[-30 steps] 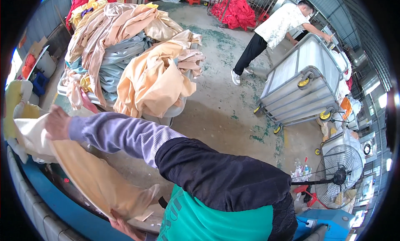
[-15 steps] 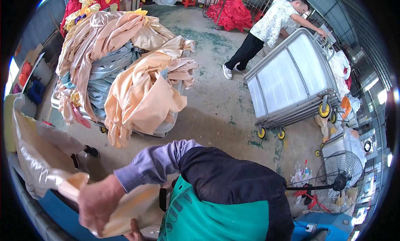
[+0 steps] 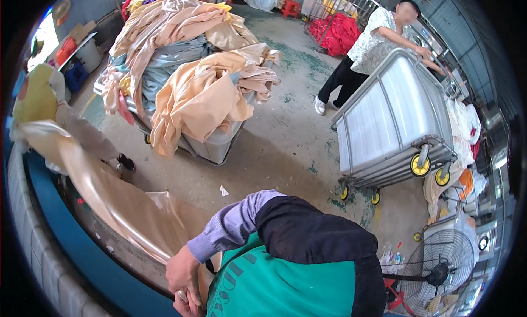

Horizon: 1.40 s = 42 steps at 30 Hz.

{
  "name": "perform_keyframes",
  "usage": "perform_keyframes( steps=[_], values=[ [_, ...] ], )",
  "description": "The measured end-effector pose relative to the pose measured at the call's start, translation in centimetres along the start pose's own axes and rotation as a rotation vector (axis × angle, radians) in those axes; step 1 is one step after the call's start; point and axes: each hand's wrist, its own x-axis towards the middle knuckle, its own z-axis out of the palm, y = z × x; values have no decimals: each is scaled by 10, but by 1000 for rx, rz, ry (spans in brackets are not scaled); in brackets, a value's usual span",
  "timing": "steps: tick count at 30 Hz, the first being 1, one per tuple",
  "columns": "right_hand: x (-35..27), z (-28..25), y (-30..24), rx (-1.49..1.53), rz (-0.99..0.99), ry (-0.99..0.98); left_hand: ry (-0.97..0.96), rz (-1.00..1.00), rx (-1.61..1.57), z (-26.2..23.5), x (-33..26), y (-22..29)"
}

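A length of shiny beige satin cloth [image 3: 118, 199] stretches from the far left down to my hands in front of my body. My right hand [image 3: 184, 272], at the end of a striped purple sleeve, is closed on its near end. Just below, my left hand [image 3: 188, 304] is closed there too, its fingers close against the right hand; the lower part of this hand is cut off by the picture's edge. The cloth's far end lies beside a person [image 3: 38, 97] at the left rim, whose hands I cannot make out.
A long blue machine edge [image 3: 57, 199] with a grey padded band [image 3: 33, 229] curves along the left. Ahead stands a cart [image 3: 211, 147] heaped with peach and blue cloth. At right, another person [image 3: 379, 48] grips a tilted wheeled cart [image 3: 379, 125]. A floor fan [image 3: 439, 273] stands lower right.
My right hand has drawn back toward my body, and the cloth now stretches out lengthwise. The view has shifted left. The person at right has turned, still holding the cart.
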Motion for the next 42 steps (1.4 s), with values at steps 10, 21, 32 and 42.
perform_keyframes(
  steps=[10,21,32,42],
  values=[
    [-37,19,-70,-246,115,323,-392,-331,151,-56,-77,7],
    [55,30,-70,-151,-377,664,261,-211,-279,-79,-150,-41],
    [220,51,-122,-144,-510,560,1153,-234,628,-241,-201,11],
    [346,104,-131,-345,-457,320,1456,-560,1058,-275,-213,38]
  ],
)
